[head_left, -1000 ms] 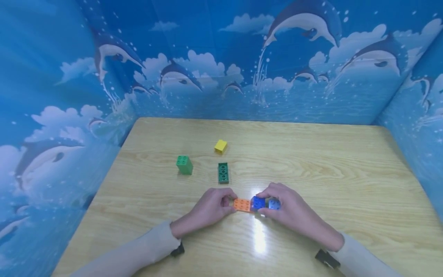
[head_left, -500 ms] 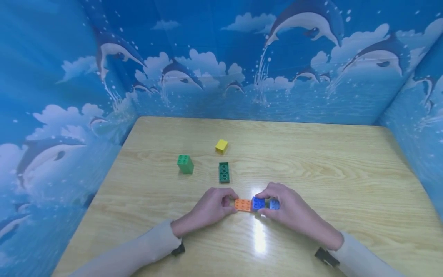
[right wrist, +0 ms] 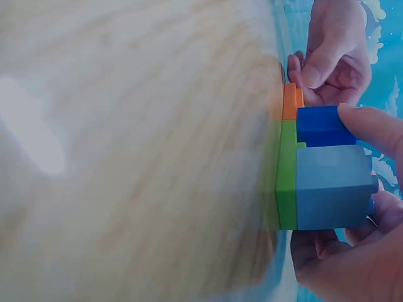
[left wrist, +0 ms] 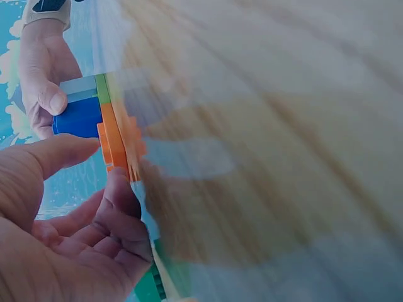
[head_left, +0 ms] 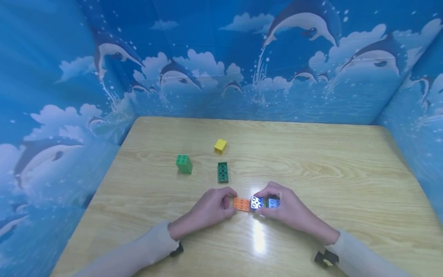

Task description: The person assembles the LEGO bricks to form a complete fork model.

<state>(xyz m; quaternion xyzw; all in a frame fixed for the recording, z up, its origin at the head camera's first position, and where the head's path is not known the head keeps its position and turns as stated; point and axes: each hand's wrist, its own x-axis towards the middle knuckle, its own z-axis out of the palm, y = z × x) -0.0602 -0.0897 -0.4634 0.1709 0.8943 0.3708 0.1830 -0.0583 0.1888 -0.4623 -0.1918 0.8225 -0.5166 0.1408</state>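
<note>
A thin orange brick (head_left: 241, 204) lies flat on the wooden table, and my left hand (head_left: 212, 206) pinches its left end between thumb and fingers. My right hand (head_left: 288, 204) grips a dark blue brick (head_left: 256, 202) from its near and far sides. That brick straddles the seam where the orange brick meets a lime green brick (right wrist: 287, 176), as the right wrist view shows. A light blue brick (right wrist: 334, 187) stands on the green one, under the arch of my right hand. Glare whitens the dark blue studded top in the head view.
Beyond my hands lie a dark green brick (head_left: 223, 172) with its hollow side up and a small yellow brick (head_left: 220, 146). A tall green brick (head_left: 184, 164) stands farther left. A dolphin-printed curtain (head_left: 221, 61) rises behind the table (head_left: 328, 161) and along its sides.
The dark blue brick's top has turned from blue to bright glare, its tilt altering slightly in my right hand. My left hand keeps its pinch on the orange brick.
</note>
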